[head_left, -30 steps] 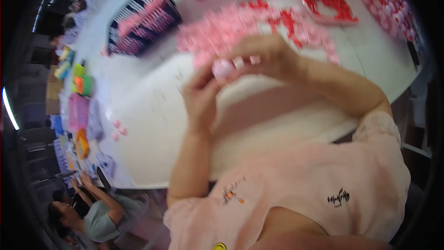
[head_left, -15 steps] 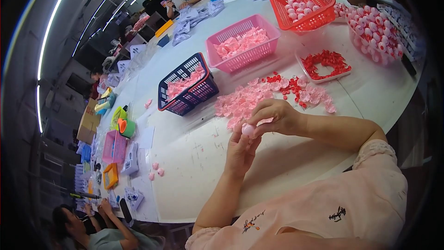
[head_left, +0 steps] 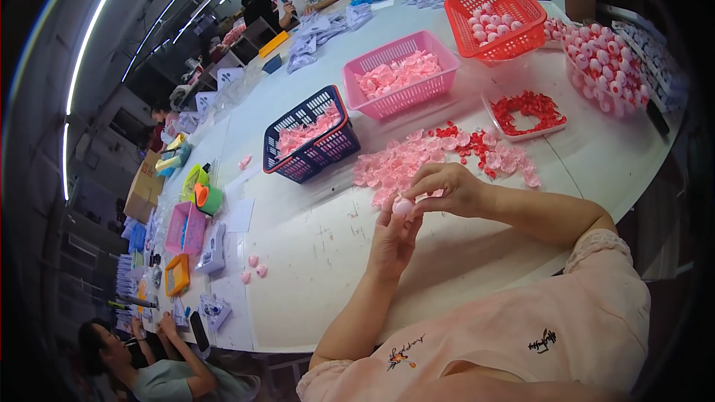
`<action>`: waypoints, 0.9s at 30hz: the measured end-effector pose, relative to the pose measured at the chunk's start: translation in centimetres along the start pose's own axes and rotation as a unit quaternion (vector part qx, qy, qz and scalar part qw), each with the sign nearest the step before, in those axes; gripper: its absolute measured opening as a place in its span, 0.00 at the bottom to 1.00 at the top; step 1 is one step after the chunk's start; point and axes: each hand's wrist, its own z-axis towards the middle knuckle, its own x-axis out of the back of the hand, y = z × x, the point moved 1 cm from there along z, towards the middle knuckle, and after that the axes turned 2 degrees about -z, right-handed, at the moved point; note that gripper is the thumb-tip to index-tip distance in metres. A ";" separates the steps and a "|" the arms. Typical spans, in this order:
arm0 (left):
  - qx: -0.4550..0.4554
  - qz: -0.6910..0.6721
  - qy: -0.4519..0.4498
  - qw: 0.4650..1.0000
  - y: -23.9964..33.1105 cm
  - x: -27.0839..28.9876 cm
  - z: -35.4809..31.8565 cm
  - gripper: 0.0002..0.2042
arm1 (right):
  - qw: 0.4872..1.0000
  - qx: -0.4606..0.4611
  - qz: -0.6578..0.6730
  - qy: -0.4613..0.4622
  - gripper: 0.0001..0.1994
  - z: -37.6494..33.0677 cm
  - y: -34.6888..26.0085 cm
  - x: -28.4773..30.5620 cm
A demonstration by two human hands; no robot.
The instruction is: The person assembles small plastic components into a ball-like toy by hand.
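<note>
Your view has lifted and steadied; your left hand (head_left: 392, 234) and right hand (head_left: 447, 190) pinch one pink piece (head_left: 403, 208) above the tabletop (head_left: 313, 253), mid-assembly; next likely needs pressing it together.

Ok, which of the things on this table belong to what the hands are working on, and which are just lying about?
In use:
left hand
right hand
small pink piece, held by both
loose pink pieces
tray of red parts

Lying about:
dark blue basket
pink basket
red basket

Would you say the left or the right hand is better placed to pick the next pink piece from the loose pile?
Probably the right hand: it lies next to the pink pile, while the left hand sits lower, cradling the small pink ball.
</note>
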 end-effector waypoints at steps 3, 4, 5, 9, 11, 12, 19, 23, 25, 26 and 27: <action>-0.019 0.042 0.036 0.998 0.4 -0.3 0.1 0.17 | 0.995 0.006 -0.097 -0.021 0.11 1.0 1.3 1.3; -0.017 0.053 0.047 0.997 0.7 0.0 0.2 0.17 | 0.990 -0.020 -0.137 0.003 0.11 1.4 1.5 2.3; -0.016 0.065 0.057 0.996 0.9 0.0 0.2 0.17 | 0.983 -0.043 -0.177 0.027 0.11 1.7 1.6 3.4; -0.031 0.069 0.061 0.995 1.4 -0.3 0.3 0.17 | 0.908 -0.045 -0.412 0.061 0.10 1.0 5.4 6.5; -0.028 0.075 0.061 0.995 1.4 -0.5 0.3 0.17 | 0.821 -0.158 -0.549 -0.018 0.08 0.4 8.4 6.7; -0.029 0.074 0.061 0.995 1.5 -0.5 0.4 0.17 | 0.821 -0.157 -0.549 -0.018 0.08 0.4 8.5 6.7; -0.032 0.090 0.069 0.993 1.6 -0.5 0.0 0.16 | 0.881 -0.205 -0.416 -0.090 0.07 0.4 8.1 6.1; -0.023 0.105 0.065 0.992 1.4 -0.3 -0.3 0.19 | 0.928 -0.117 -0.352 0.024 0.05 -0.6 8.6 5.7; -0.041 0.111 0.063 0.991 1.4 0.1 0.2 0.21 | 0.910 -0.163 -0.380 -0.020 0.05 -0.1 8.1 6.0; -0.057 0.113 0.069 0.990 1.0 0.7 0.5 0.23 | 0.888 -0.213 -0.403 -0.071 0.06 0.0 8.1 6.0; -0.057 0.143 0.063 0.986 1.2 1.2 0.7 0.28 | 0.896 -0.185 -0.398 -0.066 0.07 -0.1 8.4 6.2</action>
